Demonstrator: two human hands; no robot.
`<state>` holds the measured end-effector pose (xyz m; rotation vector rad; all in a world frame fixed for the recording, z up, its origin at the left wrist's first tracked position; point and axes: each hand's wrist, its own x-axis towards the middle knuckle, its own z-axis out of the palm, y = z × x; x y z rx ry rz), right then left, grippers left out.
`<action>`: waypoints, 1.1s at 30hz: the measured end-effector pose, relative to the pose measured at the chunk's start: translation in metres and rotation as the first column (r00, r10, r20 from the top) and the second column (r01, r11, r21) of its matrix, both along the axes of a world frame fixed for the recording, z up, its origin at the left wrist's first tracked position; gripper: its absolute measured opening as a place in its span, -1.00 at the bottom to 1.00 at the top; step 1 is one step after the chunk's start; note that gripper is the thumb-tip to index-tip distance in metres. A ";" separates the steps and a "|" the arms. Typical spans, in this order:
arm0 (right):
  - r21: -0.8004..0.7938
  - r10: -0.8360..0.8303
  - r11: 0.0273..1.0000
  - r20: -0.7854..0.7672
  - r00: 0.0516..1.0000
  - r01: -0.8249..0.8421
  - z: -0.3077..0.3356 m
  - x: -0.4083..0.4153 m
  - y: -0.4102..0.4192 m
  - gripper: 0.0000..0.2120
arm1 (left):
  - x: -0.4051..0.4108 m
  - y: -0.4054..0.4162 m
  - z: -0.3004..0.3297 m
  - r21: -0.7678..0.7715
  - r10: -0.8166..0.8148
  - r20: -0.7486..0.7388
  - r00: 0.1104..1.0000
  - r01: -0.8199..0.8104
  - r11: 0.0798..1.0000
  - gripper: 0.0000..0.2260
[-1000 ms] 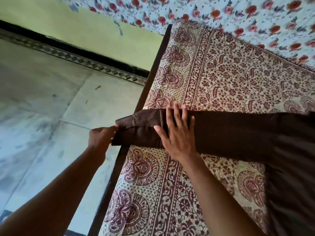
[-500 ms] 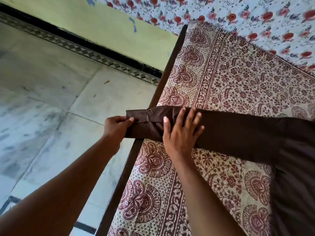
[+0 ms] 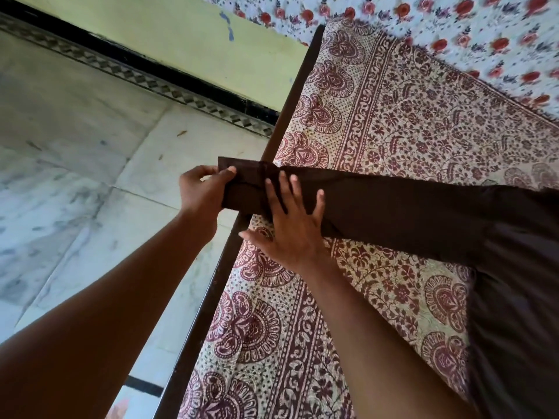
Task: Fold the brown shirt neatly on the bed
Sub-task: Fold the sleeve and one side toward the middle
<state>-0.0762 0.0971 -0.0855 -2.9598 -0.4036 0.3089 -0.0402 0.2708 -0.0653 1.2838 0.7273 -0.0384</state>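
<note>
Head view shows the left hand (image 3: 205, 192) closed around the cuff end of the brown shirt (image 3: 423, 216), thumb on top of the cloth and the other fingers curled underneath, so the cuff is pinched firmly. That grip sits out past the dark bed frame (image 3: 211, 285), over the marble floor (image 3: 75, 164). Just inward of it, the right hand (image 3: 290, 225) lies flat and open on the sleeve, palm down, fingers spread and pointing away from the person; it presses rather than grasps, with the thumb splayed toward the frame over the printed bedsheet (image 3: 408, 116). Both forearms reach up from the lower edge of the picture, the left from the lower left, the right from the lower middle.

From the grip the sleeve runs as a long straight band across the sheet, its long axis going rightward and slightly down, cuff pointing off the bed's side edge. At its far end it widens into the shirt's body, which lies on the bed and is cut off by the right and lower edges. The left hand's underside fingers are hidden beneath the cuff. A floral cloth (image 3: 453, 25) beyond the sheet is blurred.
</note>
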 end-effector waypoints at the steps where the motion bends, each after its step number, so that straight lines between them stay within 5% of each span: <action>1: 0.040 0.017 0.999 0.030 0.999 -0.018 -0.001 -0.002 0.003 -0.03 | -0.003 -0.003 0.008 -0.070 -0.023 0.066 0.998 0.027 0.997 -0.86; 3: 0.298 -0.106 0.952 0.122 0.987 0.066 0.004 -0.003 0.005 -0.22 | -0.008 -0.007 0.025 -0.245 -0.076 0.176 0.981 0.119 0.962 -0.90; 6: 0.760 -0.499 0.575 0.030 0.866 0.304 0.021 0.001 -0.002 -0.55 | -0.009 -0.017 0.034 -0.386 -0.129 0.212 0.969 0.204 0.900 -0.85; 9: 0.876 -0.628 0.159 -0.267 0.731 0.455 0.046 0.007 -0.019 -0.61 | -0.023 -0.042 0.028 0.093 -0.328 0.313 0.891 0.315 0.945 -0.64; 13: 0.691 -0.454 -0.545 -0.719 0.526 0.474 0.077 0.012 -0.059 -0.76 | -0.054 -0.105 0.012 0.557 -0.704 0.259 0.661 0.494 0.668 -0.37; 15: 0.497 -0.316 -0.705 -0.859 0.403 0.506 0.092 0.007 -0.097 -0.82 | -0.065 -0.149 0.003 0.681 -0.790 0.162 0.592 0.512 0.524 -0.23; 17: 0.400 -0.226 -0.764 -0.901 0.371 0.506 0.104 -0.003 -0.138 -0.75 | -0.073 -0.190 0.000 0.766 -0.770 0.088 0.632 0.452 0.458 -0.19; 21: 0.397 -0.190 -0.817 -0.871 0.453 0.419 0.126 -0.023 -0.234 -0.66 | -0.063 -0.275 0.015 0.856 -0.745 0.150 0.650 0.291 0.426 -0.30; 26: 0.388 -0.215 -0.865 -0.860 0.462 0.319 0.140 -0.053 -0.359 -0.59 | -0.048 -0.352 0.019 0.956 -0.783 -0.057 0.619 0.261 0.137 -0.31; 33: 0.391 -0.324 -0.905 -0.889 0.325 0.169 0.131 -0.100 -0.553 -0.65 | -0.063 -0.436 0.010 0.919 -0.663 0.093 0.743 0.192 0.344 -0.56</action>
